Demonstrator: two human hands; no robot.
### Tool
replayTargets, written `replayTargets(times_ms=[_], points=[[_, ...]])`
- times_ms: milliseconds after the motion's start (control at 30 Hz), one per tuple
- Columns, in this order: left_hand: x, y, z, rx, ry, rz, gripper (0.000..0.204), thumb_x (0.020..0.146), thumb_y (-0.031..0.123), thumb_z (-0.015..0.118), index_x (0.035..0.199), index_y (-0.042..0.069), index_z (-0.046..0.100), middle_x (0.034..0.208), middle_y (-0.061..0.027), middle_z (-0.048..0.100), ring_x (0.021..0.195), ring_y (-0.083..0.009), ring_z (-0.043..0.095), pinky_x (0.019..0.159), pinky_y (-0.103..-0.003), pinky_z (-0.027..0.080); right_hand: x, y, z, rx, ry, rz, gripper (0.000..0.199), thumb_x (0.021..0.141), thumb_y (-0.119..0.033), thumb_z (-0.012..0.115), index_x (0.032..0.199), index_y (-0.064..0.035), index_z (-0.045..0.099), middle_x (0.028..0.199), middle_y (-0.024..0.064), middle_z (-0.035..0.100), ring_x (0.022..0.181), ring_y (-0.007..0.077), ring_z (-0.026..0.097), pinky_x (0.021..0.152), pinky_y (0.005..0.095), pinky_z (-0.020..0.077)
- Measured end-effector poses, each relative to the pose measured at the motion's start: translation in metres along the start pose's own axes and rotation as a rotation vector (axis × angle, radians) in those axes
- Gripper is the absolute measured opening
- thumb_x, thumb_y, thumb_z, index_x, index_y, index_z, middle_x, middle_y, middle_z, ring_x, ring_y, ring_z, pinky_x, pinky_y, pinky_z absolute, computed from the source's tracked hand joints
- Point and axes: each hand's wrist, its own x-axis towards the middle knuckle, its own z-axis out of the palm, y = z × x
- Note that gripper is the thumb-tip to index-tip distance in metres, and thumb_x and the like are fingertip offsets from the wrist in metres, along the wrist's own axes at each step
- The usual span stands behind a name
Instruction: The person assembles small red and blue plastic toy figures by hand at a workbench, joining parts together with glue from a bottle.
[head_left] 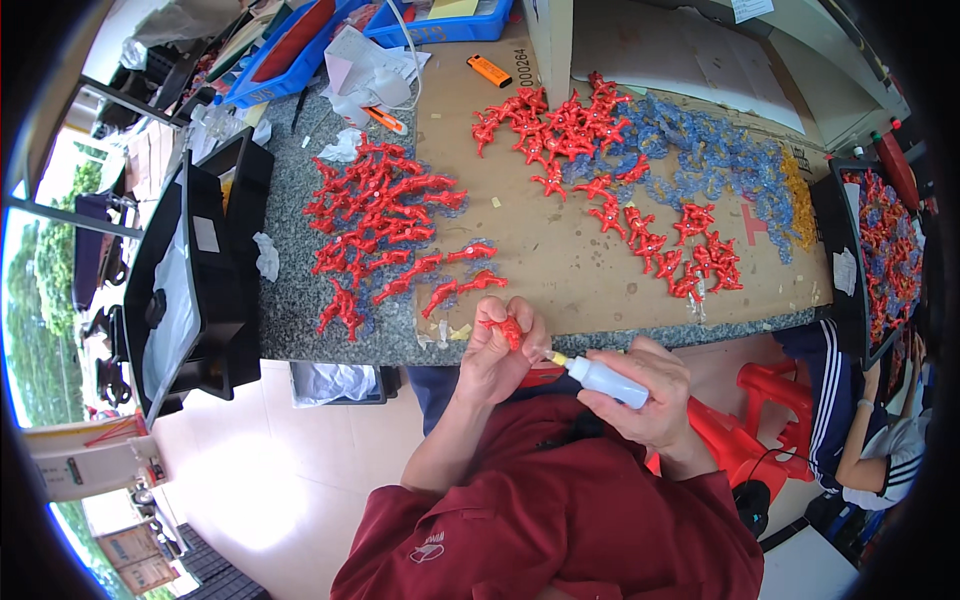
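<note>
Just over the table's near edge, my left hand (495, 358) pinches a small red plastic figure (507, 331) between its fingertips. My right hand (652, 385) is wrapped round a translucent squeeze bottle (606, 381) with a yellow collar and a thin nozzle. The nozzle tip points left toward the red figure, close to my left fingers; whether it touches is too small to tell. Beyond my left hand, rows of red figures (380, 205) lie with clear blue pieces under them. More loose red figures (560, 125) are spread across the cardboard to the right.
Clear blue pieces (690, 150) and yellow pieces (800, 195) are heaped at the right. A black bin (848, 270) of mixed parts stands beside them, next to another person (870, 450). Black bins (190, 270) flank the table's left. An orange lighter (489, 70) and blue trays (440, 28) lie at the back.
</note>
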Motion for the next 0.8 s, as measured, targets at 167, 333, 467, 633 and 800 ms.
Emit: replayTargets(times_ms=[167, 333, 467, 633, 800], points=[[-0.0001, -0.0005, -0.002, 0.001, -0.024, 0.001, 0.011, 0.09, 0.021, 0.049, 0.1, 0.019, 0.045, 0.081, -0.0026, 0.037, 0.069, -0.0138, 0.04, 0.061, -0.028, 0.033, 0.0004, -0.0016, 0.0057, 0.058, -0.028, 0.032, 0.032, 0.06, -0.012, 0.075, 0.086, 0.0014, 0.065, 0.056, 0.0047, 0.054, 0.047, 0.0154, 0.043, 0.045, 0.0273, 0.0341], [0.0, 0.0, -0.0028, 0.013, -0.042, -0.005, 0.011, 0.09, 0.021, 0.049, 0.1, 0.019, 0.045, 0.081, -0.0026, 0.037, 0.068, -0.0137, 0.04, 0.062, -0.028, 0.032, -0.0011, 0.0019, 0.0069, 0.059, -0.046, 0.056, 0.03, 0.061, -0.01, 0.075, 0.086, 0.0019, 0.064, 0.057, 0.0055, 0.055, 0.047, 0.0155, 0.043, 0.045, 0.0271, 0.0341], [-0.0011, -0.0007, -0.0034, 0.004, -0.033, -0.017, 0.011, 0.09, 0.021, 0.048, 0.101, 0.019, 0.045, 0.082, -0.0027, 0.037, 0.069, -0.0138, 0.04, 0.063, -0.028, 0.032, 0.0023, 0.0025, 0.0072, 0.065, -0.063, 0.028, 0.033, 0.061, -0.01, 0.076, 0.089, 0.0006, 0.064, 0.057, 0.0054, 0.053, 0.046, 0.0171, 0.043, 0.044, 0.0271, 0.0361], [-0.0008, -0.0012, -0.0047, -0.007, -0.042, -0.015, 0.011, 0.09, 0.021, 0.048, 0.101, 0.019, 0.045, 0.083, -0.0028, 0.037, 0.069, -0.014, 0.04, 0.063, -0.028, 0.032, 0.0025, 0.001, 0.0058, 0.06, -0.075, 0.069, 0.029, 0.061, -0.01, 0.074, 0.086, 0.002, 0.064, 0.057, 0.0054, 0.055, 0.047, 0.0157, 0.042, 0.045, 0.0272, 0.0337], [-0.0006, -0.001, -0.0075, -0.026, -0.051, -0.019, 0.011, 0.09, 0.021, 0.048, 0.101, 0.019, 0.045, 0.083, -0.0029, 0.038, 0.069, -0.0141, 0.04, 0.063, -0.028, 0.032, 0.0021, 0.0028, 0.0052, 0.055, -0.084, 0.074, 0.029, 0.062, -0.011, 0.074, 0.086, 0.0018, 0.064, 0.057, 0.0052, 0.055, 0.046, 0.0157, 0.042, 0.045, 0.0273, 0.0336]])
